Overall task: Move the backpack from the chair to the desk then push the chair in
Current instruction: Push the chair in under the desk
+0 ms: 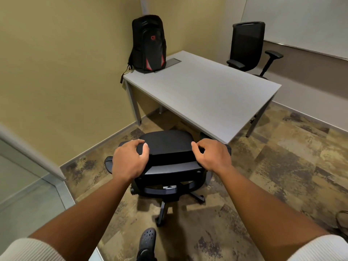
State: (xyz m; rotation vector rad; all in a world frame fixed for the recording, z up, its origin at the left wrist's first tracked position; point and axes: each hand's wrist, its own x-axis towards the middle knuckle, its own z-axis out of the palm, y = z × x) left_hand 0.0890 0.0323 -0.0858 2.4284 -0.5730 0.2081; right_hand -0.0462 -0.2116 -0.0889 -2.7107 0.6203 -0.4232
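A black backpack [148, 44] with red marks stands upright on the far left corner of the grey desk [207, 95], against the yellow wall. A black office chair [169, 147] stands in front of me, its seat partly under the desk's near edge. My left hand [130, 159] grips the left end of the chair's backrest top. My right hand [212, 155] curls over the right end of the same backrest. The seat holds nothing.
A second black mesh chair [248, 46] stands behind the desk at the far right. A glass partition with a metal frame [56, 178] is at my left. My foot in a dark clog [147, 240] is on the patterned carpet below the chair's wheeled base.
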